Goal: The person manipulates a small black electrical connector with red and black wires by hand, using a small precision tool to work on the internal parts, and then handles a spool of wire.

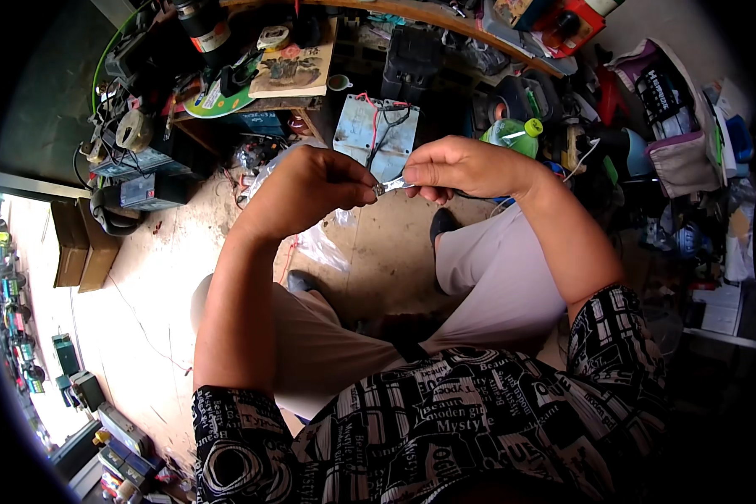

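Observation:
In front of me, above the floor, my left hand and my right hand meet at the fingertips. Between them is a small silver metal piece, with the thumb and fingers of both hands pinched on it. Its exact kind is too small to make out, and the fingers cover part of it. Something dark and thin shows below my right hand. Just beyond the fingers stands a pale grey battery-like box with red and black wires across its top.
A low wooden bench holds a book, a green disc and a dark flask. On the right are a green bottle with a yellow-green cap and a fabric bag. A clear plastic bag lies on the floor near my feet.

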Demonstrator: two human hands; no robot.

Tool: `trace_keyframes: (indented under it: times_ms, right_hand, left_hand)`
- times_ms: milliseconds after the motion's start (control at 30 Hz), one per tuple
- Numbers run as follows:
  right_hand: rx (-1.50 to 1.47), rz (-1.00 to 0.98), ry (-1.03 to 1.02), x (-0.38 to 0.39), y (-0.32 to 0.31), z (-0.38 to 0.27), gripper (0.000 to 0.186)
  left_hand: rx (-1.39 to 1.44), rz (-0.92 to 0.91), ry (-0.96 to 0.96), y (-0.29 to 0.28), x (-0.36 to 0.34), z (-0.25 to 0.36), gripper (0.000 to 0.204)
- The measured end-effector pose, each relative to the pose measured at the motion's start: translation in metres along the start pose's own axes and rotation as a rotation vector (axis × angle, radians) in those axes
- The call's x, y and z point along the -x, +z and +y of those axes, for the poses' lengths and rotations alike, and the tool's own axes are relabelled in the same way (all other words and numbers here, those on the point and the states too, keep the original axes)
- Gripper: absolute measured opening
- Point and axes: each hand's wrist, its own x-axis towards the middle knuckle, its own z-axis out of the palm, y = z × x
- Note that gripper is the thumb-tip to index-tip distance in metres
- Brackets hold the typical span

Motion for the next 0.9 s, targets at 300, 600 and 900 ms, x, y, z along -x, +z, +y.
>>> trace_keyframes:
  times_ms: [300, 600, 900]
  right_hand:
    - [-0.094, 0.122, -0.035, -0.003, -0.003, 0.002, 0.042]
    - [-0.289, 0.310, -0.267, -0.003, 0.003, -0.013, 0.038]
    - [-0.268, 0.345, -0.353, -0.003, 0.004, -0.017, 0.038]
  left_hand:
    - [-0.013, 0.077, 0.021, -0.001, -0.003, -0.003, 0.014]
    - [0.292, 0.089, 0.057, 0.004, -0.009, 0.004, 0.012]
    - [0.428, 0.175, 0.155, 0.004, -0.014, 0.002, 0.005]
